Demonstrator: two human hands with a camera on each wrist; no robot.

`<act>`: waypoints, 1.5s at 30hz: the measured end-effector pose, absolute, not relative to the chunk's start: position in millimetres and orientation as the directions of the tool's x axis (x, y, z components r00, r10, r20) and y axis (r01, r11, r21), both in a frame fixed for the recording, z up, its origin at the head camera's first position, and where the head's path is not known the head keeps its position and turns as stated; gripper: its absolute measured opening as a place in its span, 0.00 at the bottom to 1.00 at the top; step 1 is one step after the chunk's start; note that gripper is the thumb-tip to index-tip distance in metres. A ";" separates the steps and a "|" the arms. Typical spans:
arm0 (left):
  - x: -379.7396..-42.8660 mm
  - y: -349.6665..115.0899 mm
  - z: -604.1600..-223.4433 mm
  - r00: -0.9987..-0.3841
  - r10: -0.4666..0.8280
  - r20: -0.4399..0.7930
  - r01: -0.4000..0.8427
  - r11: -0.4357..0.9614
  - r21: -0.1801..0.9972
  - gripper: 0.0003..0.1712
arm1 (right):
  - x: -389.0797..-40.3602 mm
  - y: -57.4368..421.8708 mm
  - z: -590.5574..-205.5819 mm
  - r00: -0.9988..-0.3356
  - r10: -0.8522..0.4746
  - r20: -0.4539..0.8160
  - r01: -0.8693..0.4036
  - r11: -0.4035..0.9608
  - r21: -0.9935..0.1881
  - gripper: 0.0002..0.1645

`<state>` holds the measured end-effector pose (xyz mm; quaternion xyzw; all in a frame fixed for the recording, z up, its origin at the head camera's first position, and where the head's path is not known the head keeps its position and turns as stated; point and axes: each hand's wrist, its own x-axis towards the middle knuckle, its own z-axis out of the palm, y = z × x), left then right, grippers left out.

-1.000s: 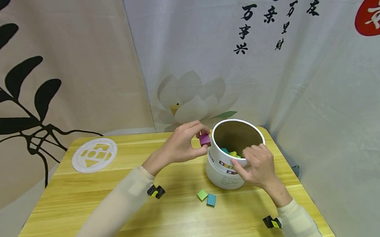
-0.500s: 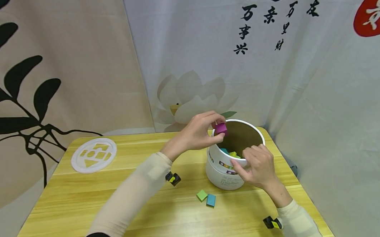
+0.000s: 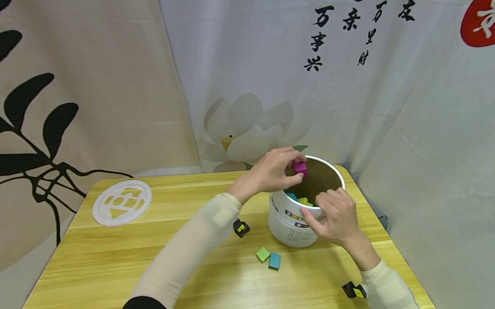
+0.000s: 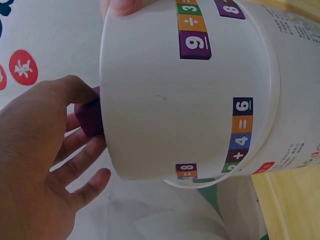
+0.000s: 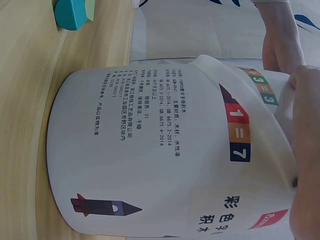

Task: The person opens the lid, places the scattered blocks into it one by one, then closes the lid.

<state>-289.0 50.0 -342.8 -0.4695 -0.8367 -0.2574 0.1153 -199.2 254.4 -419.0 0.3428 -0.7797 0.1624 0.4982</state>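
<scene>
My left hand (image 3: pixel 271 172) pinches a purple block (image 3: pixel 300 168) between thumb and fingers, at the open mouth of a white bucket (image 3: pixel 295 224). From the left wrist view, the bucket wall (image 4: pixel 150 95) partly hides that block. The bucket leans a little toward me, its near rim gripped by my right hand (image 3: pixel 336 215), thumb outside. Inside it lie green blocks (image 3: pixel 303 201) and a blue block (image 3: pixel 291 196); the rest of the contents is hidden. In front of the bucket, a green block (image 3: pixel 263 255) and a blue block (image 3: pixel 274 261) lie side by side on the table.
A round white lid (image 3: pixel 121 203) with shaped cut-outs lies at the back left of the wooden table (image 3: pixel 221 286). Behind the table hangs a printed cloth (image 3: pixel 242 56), and more cloth drops along the right side.
My left hand has carried the purple block rightward, from beside the bucket's left rim to over its mouth. My right hand and the two blocks on the table have stayed put.
</scene>
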 end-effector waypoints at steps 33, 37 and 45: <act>-280.4 43.6 -352.1 -0.577 0.688 0.440 0.813 0.535 0.230 0.47 | -199.3 251.9 -417.2 -0.246 -0.377 0.893 -0.703 0.704 0.104 0.30; -277.9 35.5 -352.9 -0.579 0.676 0.455 0.811 0.534 0.240 0.48 | -199.3 251.9 -417.5 -0.247 -0.377 0.893 -0.704 0.703 0.102 0.30; -270.2 7.4 -360.1 -0.595 0.643 0.482 0.800 0.531 0.280 0.49 | -198.9 252.1 -418.3 -0.259 -0.371 0.892 -0.700 0.709 0.092 0.30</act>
